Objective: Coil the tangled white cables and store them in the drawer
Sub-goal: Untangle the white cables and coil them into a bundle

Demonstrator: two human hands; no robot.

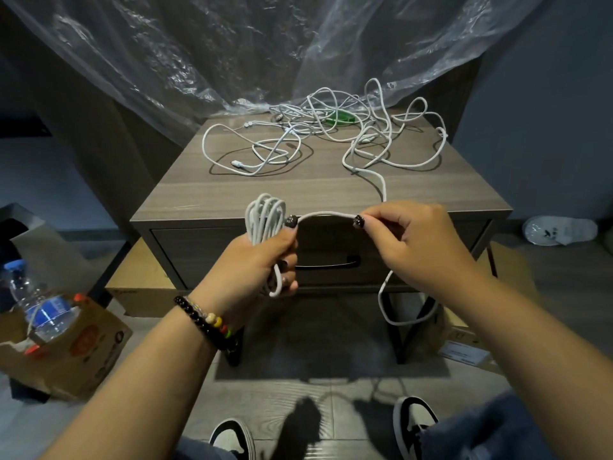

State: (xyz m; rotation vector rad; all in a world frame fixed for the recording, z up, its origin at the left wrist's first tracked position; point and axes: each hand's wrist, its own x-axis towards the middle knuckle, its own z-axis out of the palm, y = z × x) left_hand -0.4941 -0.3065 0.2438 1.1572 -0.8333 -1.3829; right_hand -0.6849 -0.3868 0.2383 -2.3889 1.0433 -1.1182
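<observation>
My left hand (265, 257) had its fingers wrapped round a bundle of loops (265, 217), and my right hand (421, 240) pinched the same white cable (326, 214) between thumb and fingertips, a short arc stretched between the two. From my right hand the cable dropped in a slack loop (398, 313) in front of the drawer (232, 254), which was shut, and another run climbed onto the nightstand (265, 190) towards the tangle (371, 127). I judged the risk lay there: pulling more length could drag the whole knot off the front edge, or tighten it, since the strands crossed each other many times. The bundle could also spring loose if my left grip eased. A separate thinner cable (252, 151) lay just left of the tangle, with something green (341, 119) under the far strands. On the floor to my left a water bottle (43, 307) stood in a cardboard box (76, 353); its blue label and the box's print were too blurred to read. Plastic sheeting (232, 44) hung behind.
</observation>
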